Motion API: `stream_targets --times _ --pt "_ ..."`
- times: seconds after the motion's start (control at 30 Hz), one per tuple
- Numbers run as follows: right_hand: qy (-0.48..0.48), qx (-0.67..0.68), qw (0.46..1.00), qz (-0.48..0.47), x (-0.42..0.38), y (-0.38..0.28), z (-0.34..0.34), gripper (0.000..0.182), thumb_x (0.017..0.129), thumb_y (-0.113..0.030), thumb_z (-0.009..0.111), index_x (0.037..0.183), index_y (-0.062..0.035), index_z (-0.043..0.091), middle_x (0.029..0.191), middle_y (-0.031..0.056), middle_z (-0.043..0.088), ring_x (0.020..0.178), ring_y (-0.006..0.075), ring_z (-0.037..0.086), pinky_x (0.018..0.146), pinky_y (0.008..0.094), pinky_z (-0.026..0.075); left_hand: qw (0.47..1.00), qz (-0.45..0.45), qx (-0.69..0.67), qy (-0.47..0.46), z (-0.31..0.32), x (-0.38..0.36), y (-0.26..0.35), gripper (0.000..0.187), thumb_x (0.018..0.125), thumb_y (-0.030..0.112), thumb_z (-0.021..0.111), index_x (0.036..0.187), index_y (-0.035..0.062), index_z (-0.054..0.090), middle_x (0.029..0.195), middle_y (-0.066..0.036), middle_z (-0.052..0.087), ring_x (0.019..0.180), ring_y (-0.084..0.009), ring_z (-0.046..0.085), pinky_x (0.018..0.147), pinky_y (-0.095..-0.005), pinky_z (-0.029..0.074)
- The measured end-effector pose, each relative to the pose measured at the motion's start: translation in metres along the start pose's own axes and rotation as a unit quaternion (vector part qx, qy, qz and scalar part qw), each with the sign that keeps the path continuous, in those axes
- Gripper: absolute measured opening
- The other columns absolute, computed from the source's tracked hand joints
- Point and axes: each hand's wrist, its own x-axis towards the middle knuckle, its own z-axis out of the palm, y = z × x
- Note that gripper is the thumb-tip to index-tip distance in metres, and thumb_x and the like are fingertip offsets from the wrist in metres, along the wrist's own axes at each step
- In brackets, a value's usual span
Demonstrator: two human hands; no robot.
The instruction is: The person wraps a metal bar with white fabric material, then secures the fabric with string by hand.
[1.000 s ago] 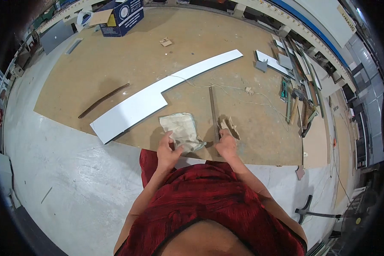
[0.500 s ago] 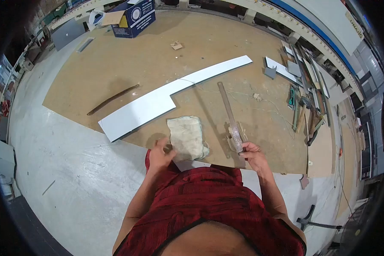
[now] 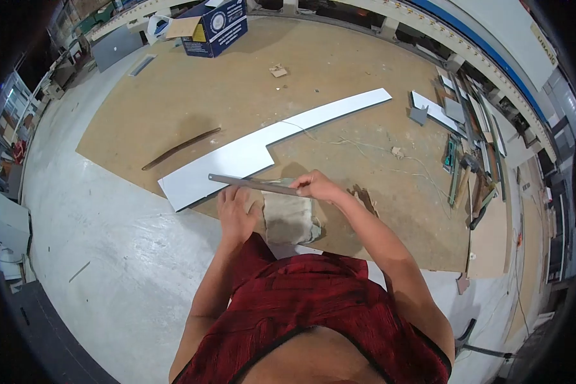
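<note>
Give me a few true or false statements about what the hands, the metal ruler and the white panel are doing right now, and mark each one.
1. The right hand has a grip on one end of the long metal ruler. True.
2. The ruler stands upright, pointing away from the person. False: it lies roughly crosswise in front of the person, its far end over the white panel.
3. The left hand is open just under the ruler. True.
4. The crumpled cloth lies on top of the white panel. False: it lies on the brown board, beside the panel.
5. The blue cardboard box sits beside the left hand. False: it stands far off, at the board's far edge.
</note>
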Motion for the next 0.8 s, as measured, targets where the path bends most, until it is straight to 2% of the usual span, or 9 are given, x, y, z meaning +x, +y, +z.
stream_targets --times 0.03,0.13,0.23,0.33,0.37,0.47,0.57,0.67,0.8 --pt "-0.003 0.011 1.000 0.001 0.008 0.002 0.002 0.024 0.067 0.000 0.060 0.090 -0.0038 0.067 0.076 0.0019 0.061 0.072 0.0106 0.053 0.067 0.0250 0.043 0.997 0.045 0.040 0.041 -0.004 0.007 0.001 0.034 0.066 0.018 0.062 0.098 0.0069 0.060 0.100 -0.010 0.055 0.106 -0.0298 0.044 0.088 -0.0427 0.035" --pt "-0.004 0.010 1.000 0.007 0.023 0.006 0.004 0.024 0.068 0.004 0.059 0.089 -0.0021 0.066 0.077 0.0013 0.062 0.070 0.0100 0.053 0.066 0.0243 0.044 0.994 0.088 0.069 -0.010 0.010 0.022 -0.010 0.035 0.067 0.021 0.063 0.099 0.0074 0.059 0.107 -0.007 0.053 0.111 -0.0292 0.038 0.092 -0.0449 0.028" --pt "-0.014 -0.028 1.000 -0.002 0.027 0.004 0.008 0.023 0.068 0.005 0.059 0.089 -0.0011 0.066 0.075 0.0014 0.061 0.069 0.0096 0.053 0.064 0.0238 0.044 0.985 0.140 0.096 -0.042 0.019 0.035 -0.006 0.033 0.067 0.023 0.063 0.095 0.0063 0.061 0.099 -0.007 0.056 0.105 -0.0273 0.043 0.088 -0.0440 0.031" --pt "0.008 -0.076 0.997 0.008 0.025 -0.002 0.010 0.023 0.070 0.002 0.060 0.092 -0.0005 0.065 0.072 0.0025 0.060 0.066 0.0095 0.052 0.062 0.0233 0.043 0.976 0.122 0.114 -0.138 0.022 0.043 -0.006 0.031 0.067 0.026 0.064 0.091 0.0070 0.063 0.089 -0.006 0.058 0.097 -0.0254 0.046 0.084 -0.0426 0.033" --pt "0.020 -0.092 0.995 0.016 0.023 -0.003 0.010 0.023 0.071 0.001 0.060 0.093 -0.0001 0.064 0.071 0.0031 0.059 0.066 0.0095 0.052 0.062 0.0231 0.043 0.978 0.128 0.099 -0.132 0.023 0.045 -0.007 0.030 0.067 0.026 0.064 0.090 0.0072 0.063 0.086 -0.006 0.058 0.094 -0.0250 0.046 0.082 -0.0420 0.034" --pt "0.051 -0.019 0.998 0.023 0.024 0.005 0.004 0.029 0.073 -0.003 0.059 0.102 0.0014 0.059 0.073 0.0037 0.058 0.065 0.0098 0.053 0.059 0.0225 0.044 0.981 0.138 0.064 -0.124 0.025 0.046 -0.019 0.028 0.067 0.028 0.064 0.086 0.0075 0.064 0.081 -0.006 0.058 0.087 -0.0251 0.049 0.077 -0.0407 0.036" --pt "0.043 0.019 0.997 0.068 0.018 0.005 -0.009 0.034 0.075 -0.004 0.058 0.107 0.0028 0.054 0.077 0.0043 0.057 0.066 0.0101 0.054 0.055 0.0222 0.044 0.979 0.138 0.019 -0.148 0.028 0.048 -0.033 0.028 0.068 0.029 0.064 0.086 0.0071 0.063 0.080 -0.009 0.058 0.081 -0.0276 0.052 0.073 -0.0400 0.040" --pt "0.036 -0.003 0.997 0.061 0.014 0.001 -0.013 0.037 0.074 -0.004 0.059 0.110 0.0033 0.052 0.080 0.0049 0.056 0.067 0.0106 0.055 0.051 0.0223 0.044 0.973 0.124 -0.054 -0.186 0.032 0.052 -0.044 0.028 0.068 0.030 0.063 0.085 0.0067 0.063 0.077 -0.012 0.058 0.076 -0.0302 0.055 0.068 -0.0397 0.043" --pt "0.059 0.018 0.997 0.048 0.011 0.002 -0.016 0.036 0.070 0.001 0.061 0.105 0.0036 0.054 0.082 0.0057 0.057 0.069 0.0107 0.055 0.053 0.0220 0.044 0.968 0.118 -0.096 -0.202 0.038 0.058 -0.051 0.025 0.070 0.028 0.063 0.083 0.0072 0.063 0.075 -0.014 0.057 0.074 -0.0318 0.056 0.067 -0.0394 0.044"
